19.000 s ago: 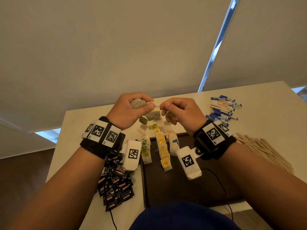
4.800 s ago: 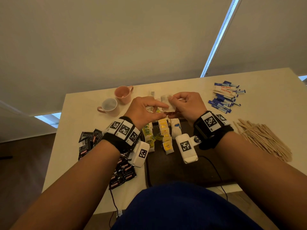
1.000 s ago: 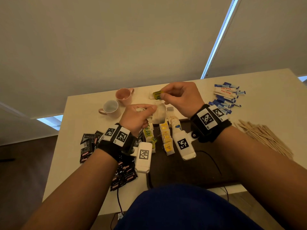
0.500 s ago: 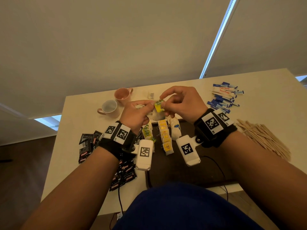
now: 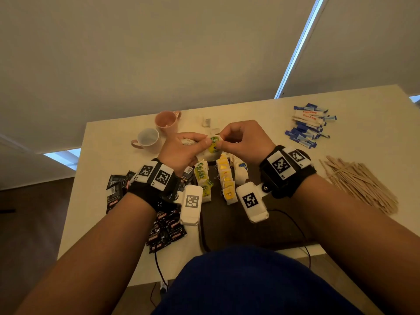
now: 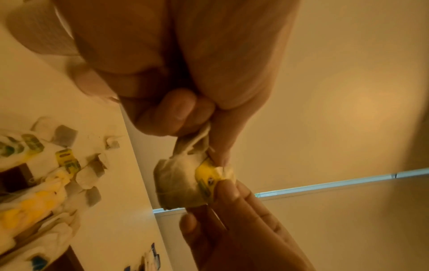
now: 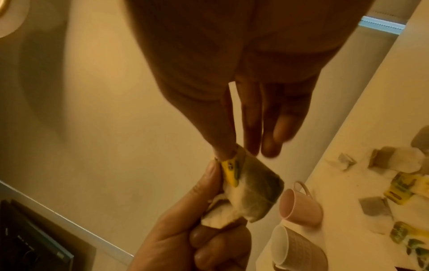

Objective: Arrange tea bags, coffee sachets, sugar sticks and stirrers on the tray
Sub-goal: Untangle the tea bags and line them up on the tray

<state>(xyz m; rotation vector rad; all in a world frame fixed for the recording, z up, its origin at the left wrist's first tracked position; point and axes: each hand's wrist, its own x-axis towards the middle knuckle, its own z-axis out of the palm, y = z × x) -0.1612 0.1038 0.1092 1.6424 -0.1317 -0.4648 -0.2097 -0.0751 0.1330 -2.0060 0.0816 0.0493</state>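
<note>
Partway through, judging by the layout. Left to right across the counter [image 5: 97, 160]: black coffee sachets [image 5: 167, 233] heaped off the tray's left edge, none yet on it; two mugs [image 5: 148, 139] beyond them; three short rows of tea bags [image 5: 223, 178] already lined up at the far end of the dark tray [image 5: 229, 226], green-tagged, yellow-tagged, then white; a few loose tea bags on the counter past the tray's far rim; sugar sticks [image 5: 306, 123] piled at far right and wooden stirrers [image 5: 359, 180] fanned nearer, both untouched and well apart from the tray. So: tea rows begun, sachets, sugar and stirrers all left to place.

Held in the air above the far end of the tray, one tea bag [image 5: 212, 153], shared between both hands. Left hand [image 5: 181, 148] curled, thumb and forefinger pinching the crumpled top of the pouch, with what looks like another bag tucked in the palm. Right hand [image 5: 244, 138] pinching the yellow-green paper tag [image 6: 207, 176] against the bag, its other fingers [image 7: 269, 128] extended and spare. Probably the tag and string being tidied before the bag joins a row.
</note>
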